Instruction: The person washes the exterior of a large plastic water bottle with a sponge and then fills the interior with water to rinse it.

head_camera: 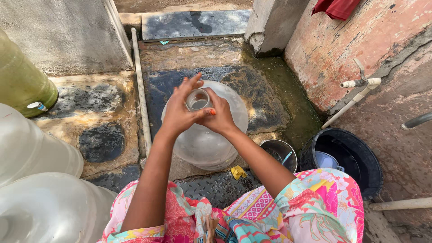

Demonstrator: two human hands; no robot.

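Two hands, left (177, 112) and right (220, 118), grip closed round neck of clear rounded plastic jug (207, 144) on wet stone.

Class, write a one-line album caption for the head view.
Both hands grip the open neck of a clear water jug.

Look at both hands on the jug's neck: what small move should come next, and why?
Probably tilt the jug by its neck. The left hand and right hand both grip the open mouth, no cap is on it, and the jug stands upright on the wet slab, so it looks ready for rinsing or emptying.
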